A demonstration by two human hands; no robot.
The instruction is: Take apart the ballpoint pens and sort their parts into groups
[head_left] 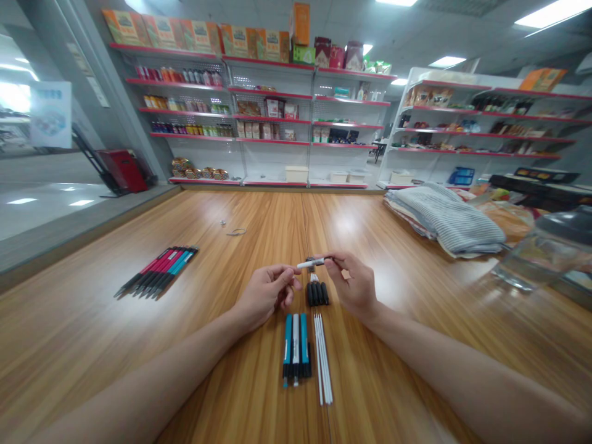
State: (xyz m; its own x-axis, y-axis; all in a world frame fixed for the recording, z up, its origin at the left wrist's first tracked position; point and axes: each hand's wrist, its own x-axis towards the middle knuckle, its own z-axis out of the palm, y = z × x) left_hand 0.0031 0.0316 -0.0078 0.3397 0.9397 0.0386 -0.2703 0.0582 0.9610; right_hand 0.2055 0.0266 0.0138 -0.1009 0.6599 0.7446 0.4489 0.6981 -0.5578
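My left hand (268,293) and my right hand (352,283) are raised just above the wooden table (194,345) and pinch the two ends of a white pen part (311,263) with a dark clip end. Under the hands lie several short black pen pieces (317,293). Nearer me lie three pen barrels (296,348), two blue and one white, and beside them thin white refills (322,357).
A row of several assembled red and blue pens (160,270) lies at the left. A small metal spring (236,232) lies farther back. Folded striped cloths (446,219) and a clear lidded container (546,253) sit at the right. Store shelves (272,117) stand behind.
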